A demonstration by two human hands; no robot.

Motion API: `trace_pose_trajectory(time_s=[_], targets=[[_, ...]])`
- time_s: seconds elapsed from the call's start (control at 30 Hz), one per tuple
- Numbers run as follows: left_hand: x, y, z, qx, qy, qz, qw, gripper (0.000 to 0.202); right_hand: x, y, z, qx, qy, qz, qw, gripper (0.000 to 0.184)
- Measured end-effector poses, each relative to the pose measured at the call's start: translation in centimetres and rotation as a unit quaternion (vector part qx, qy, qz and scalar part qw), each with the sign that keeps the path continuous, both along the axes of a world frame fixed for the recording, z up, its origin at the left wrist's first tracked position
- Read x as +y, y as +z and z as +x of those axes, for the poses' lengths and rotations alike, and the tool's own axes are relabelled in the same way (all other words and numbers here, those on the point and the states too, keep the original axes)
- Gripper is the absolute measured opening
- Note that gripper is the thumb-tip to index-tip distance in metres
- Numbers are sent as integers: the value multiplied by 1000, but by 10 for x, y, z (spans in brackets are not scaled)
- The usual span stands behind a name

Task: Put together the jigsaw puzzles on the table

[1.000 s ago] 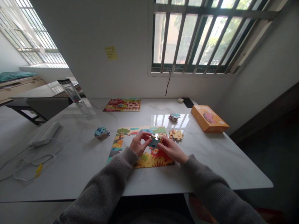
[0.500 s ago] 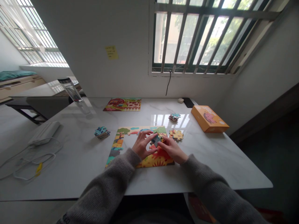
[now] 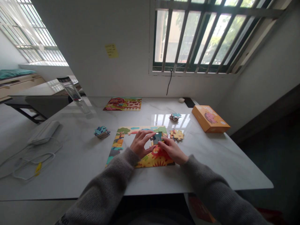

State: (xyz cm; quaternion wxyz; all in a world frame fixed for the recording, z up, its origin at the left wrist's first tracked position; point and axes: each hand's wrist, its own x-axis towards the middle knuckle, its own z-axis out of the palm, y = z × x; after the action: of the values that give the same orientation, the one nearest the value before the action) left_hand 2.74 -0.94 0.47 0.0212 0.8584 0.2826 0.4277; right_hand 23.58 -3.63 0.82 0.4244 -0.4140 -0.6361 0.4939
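Puzzle piece (image 3: 157, 138) mid-frame, its right edge pinched by fingers (image 3: 166, 139) of your right hand (image 3: 173, 151); your left hand (image 3: 139, 145), fingers parted, flanks its left side, contact unclear.

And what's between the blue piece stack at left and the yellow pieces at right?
Head view: the partly built puzzle, with the left hand, right hand and a dark piece over it.
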Motion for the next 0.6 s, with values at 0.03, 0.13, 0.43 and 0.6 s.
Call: trace_pose_trajectory(time_s=[0.03, 0.13, 0.43, 0.6], targets=[[1, 2, -2, 1, 3, -7, 1000, 55, 1, 0, 1, 13, -7, 3, 1000, 32], [4, 7, -13, -1, 28, -23, 999, 47, 4, -1, 8, 38, -51, 24, 998, 32], [25, -2, -52, 62, 87, -72, 992, 29, 5, -5, 18, -152, -72, 184, 968, 22], [28, -15, -50, 99, 84, -95, 987, 28, 5, -8, 18, -212, -50, 225, 950, 22]])
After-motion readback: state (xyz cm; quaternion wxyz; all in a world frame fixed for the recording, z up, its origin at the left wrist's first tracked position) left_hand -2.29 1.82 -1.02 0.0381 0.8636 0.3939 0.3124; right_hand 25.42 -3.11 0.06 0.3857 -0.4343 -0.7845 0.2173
